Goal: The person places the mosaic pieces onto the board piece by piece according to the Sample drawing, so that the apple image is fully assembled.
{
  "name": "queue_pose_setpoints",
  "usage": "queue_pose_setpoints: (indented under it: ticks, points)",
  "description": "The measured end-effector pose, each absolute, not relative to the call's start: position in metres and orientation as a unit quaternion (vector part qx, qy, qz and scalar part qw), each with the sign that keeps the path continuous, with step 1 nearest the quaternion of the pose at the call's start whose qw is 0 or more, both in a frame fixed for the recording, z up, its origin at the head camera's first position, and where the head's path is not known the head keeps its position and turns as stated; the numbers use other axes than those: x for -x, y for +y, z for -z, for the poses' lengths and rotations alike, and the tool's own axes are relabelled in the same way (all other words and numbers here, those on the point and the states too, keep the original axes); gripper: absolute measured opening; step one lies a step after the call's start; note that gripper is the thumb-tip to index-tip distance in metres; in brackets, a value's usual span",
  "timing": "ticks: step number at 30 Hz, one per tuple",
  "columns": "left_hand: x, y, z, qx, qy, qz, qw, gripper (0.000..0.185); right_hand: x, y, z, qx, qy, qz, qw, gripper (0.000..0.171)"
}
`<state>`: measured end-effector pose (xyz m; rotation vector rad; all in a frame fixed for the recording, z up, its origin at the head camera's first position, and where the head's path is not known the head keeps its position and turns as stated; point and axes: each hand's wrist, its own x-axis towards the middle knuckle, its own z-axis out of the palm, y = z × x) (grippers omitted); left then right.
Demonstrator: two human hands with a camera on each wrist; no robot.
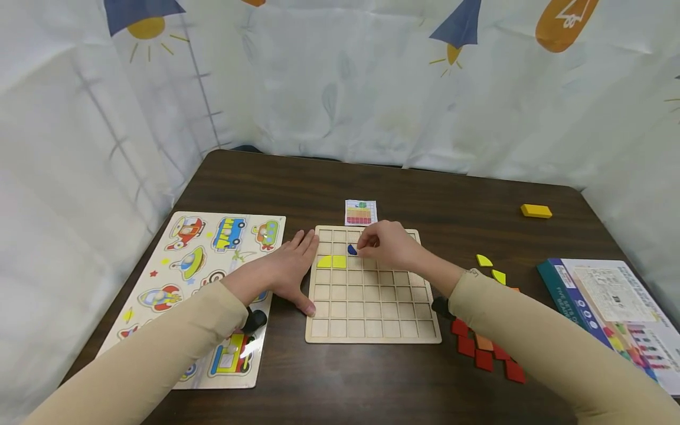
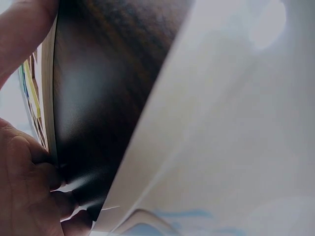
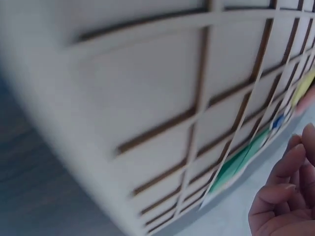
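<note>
Along the left rim of the wooden grid board (image 1: 372, 310), left hand (image 1: 292, 268) rests with fingers straight, thumb spread away, fingertips and thumb tip at the rim. Right hand (image 1: 392, 245) is over the upper rows, fingers curled, thumb and fingertips at a dark blue piece (image 1: 352, 249); can't tell if they pinch it or only touch it. Hands well apart. Blue piece is in the second row from the top, third column.

Two yellow quarter-round pieces (image 1: 332, 261) sit side by side one row lower, in the first two columns. Right wrist view also shows a green piece (image 3: 234, 167) on the grid, outline unclear.

Small pattern card (image 1: 360, 212) just beyond the board's top edge. Left: vehicle puzzle board (image 1: 215, 257), partly under the left sleeve. Right: loose red tiles (image 1: 484, 360), an orange tile (image 1: 483, 342), two yellow quarter pieces (image 1: 484, 260). Farther right: printed box (image 1: 611, 283), yellow block (image 1: 536, 211). Dark wood-grain table (image 1: 340, 378), white printed curtain (image 1: 340, 77) behind.
</note>
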<state>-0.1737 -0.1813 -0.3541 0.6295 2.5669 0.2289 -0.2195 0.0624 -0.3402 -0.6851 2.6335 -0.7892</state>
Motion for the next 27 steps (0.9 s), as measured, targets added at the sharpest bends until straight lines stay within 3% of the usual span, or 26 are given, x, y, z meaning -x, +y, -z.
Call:
queue_pose_setpoints:
  ticks: [17, 27]
  points:
    - [0.175, -0.181, 0.356, -0.226, 0.939, -0.092, 0.242, 0.144, 0.221, 0.207, 0.324, 0.164, 0.952, 0.233, 0.11, 0.018]
    - [0.175, -0.18, 0.358, -0.233, 0.938, -0.096, 0.237, 0.144, 0.227, 0.268, 0.329, 0.107, 0.971, 0.152, 0.153, 0.026]
